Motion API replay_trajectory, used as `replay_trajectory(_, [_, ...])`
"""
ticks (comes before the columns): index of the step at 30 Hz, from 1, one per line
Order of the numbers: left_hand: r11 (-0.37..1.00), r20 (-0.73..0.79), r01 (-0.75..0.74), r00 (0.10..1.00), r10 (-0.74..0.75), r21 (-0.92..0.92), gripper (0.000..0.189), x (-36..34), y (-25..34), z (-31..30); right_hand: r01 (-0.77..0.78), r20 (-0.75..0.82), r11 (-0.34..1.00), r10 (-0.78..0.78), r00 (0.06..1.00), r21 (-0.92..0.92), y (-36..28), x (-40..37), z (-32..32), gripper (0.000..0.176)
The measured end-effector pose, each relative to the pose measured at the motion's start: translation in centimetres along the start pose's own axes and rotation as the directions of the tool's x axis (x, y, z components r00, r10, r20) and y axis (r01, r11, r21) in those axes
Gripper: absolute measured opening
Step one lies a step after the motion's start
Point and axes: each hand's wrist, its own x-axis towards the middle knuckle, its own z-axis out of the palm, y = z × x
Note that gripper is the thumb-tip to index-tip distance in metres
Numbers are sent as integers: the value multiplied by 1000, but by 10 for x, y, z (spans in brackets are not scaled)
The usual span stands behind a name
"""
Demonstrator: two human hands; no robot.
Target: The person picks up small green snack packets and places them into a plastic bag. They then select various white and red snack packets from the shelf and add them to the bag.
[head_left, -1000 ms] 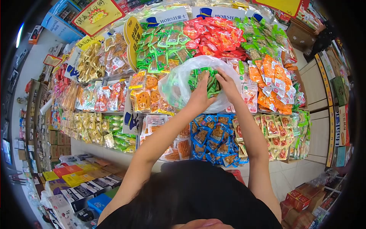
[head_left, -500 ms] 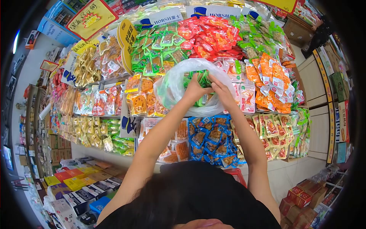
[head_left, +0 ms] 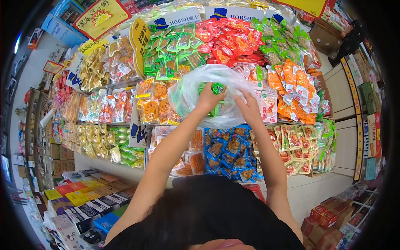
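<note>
A translucent white plastic bag (head_left: 189, 89) stands with its mouth wide on the packaged snacks, and green snack packets show inside it. My left hand (head_left: 209, 101) reaches into the bag, its fingers closed on a green snack packet (head_left: 217, 88). At the bag's right side, my right hand (head_left: 250, 109) grips the plastic near the rim, fingers bent. Beyond the bag lies a heap of green packets (head_left: 171, 60), beside red packets (head_left: 231, 41). Blue packets (head_left: 229, 152) lie closer to my body, below the bag.
Orange packets (head_left: 293, 89) are piled to the right, and lotus-slice packs (head_left: 151, 109) lie left of the bag. A yellow price sign (head_left: 102, 17) rises at the upper left. Stacked boxes (head_left: 89, 200) fill the lower left. A person in dark clothing (head_left: 350, 39) is at the upper right.
My hands have moved apart: the right has shifted right to the bag's side. The left now holds a green packet up inside the bag. The view has shifted slightly.
</note>
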Motion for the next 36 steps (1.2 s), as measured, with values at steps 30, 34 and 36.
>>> replay_trajectory(30, [951, 433, 247, 848, -304, 184, 48, -141, 6, -6, -202, 465, 977, 145, 873, 75, -41, -74, -46, 42])
replay_trajectory(34, [977, 259, -215, 943, 210, -13, 52, -149, -5, -7, -236, 492, 964, 147, 858, 123, -34, -56, -45, 44])
replay_trajectory(36, [988, 501, -153, 853, 144, -24, 59, -150, 4, -17, -216, 508, 976, 177, 843, 17, -29, -46, -40, 51])
